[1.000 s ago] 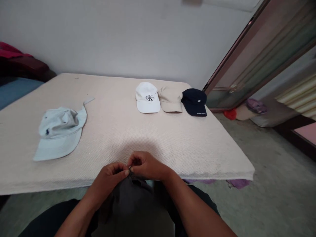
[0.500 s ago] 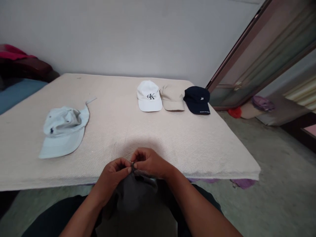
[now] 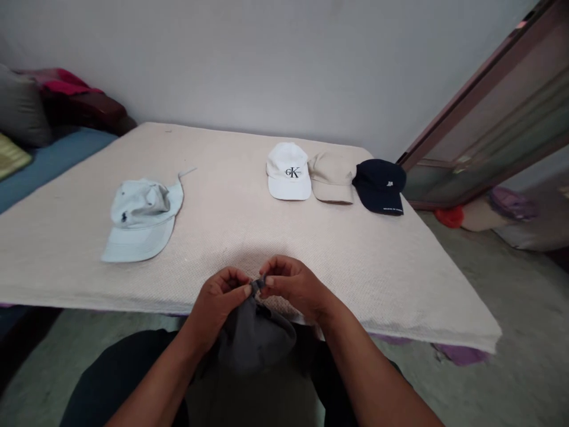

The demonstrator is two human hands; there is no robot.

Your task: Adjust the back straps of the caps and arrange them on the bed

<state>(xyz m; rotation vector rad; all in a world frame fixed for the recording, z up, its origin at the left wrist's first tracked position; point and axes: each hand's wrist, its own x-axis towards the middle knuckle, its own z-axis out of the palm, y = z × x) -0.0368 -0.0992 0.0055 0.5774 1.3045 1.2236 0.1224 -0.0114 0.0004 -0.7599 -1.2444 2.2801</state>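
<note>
Between my knees, at the near edge of the table, hangs a dark grey cap [image 3: 258,338]. My left hand [image 3: 222,296] pinches its back strap between thumb and fingers. Close beside it, my right hand [image 3: 296,287] pinches the strap's other end, with a short piece of strap showing between the two hands. The strap's fastening is too small to make out. On the left of the table lies a pale blue cap [image 3: 142,219], its strap loose and sticking out behind.
A white cap [image 3: 288,172], a beige cap [image 3: 331,178] and a navy cap [image 3: 380,185] stand in a row at the back right of the cloth-covered table [image 3: 222,207]. Behind runs a grey wall. A red bag [image 3: 450,216] lies on the floor at right.
The view has swung left, so everything sits further right. My hands have parted slightly, and more of the grey strap shows between them.
</note>
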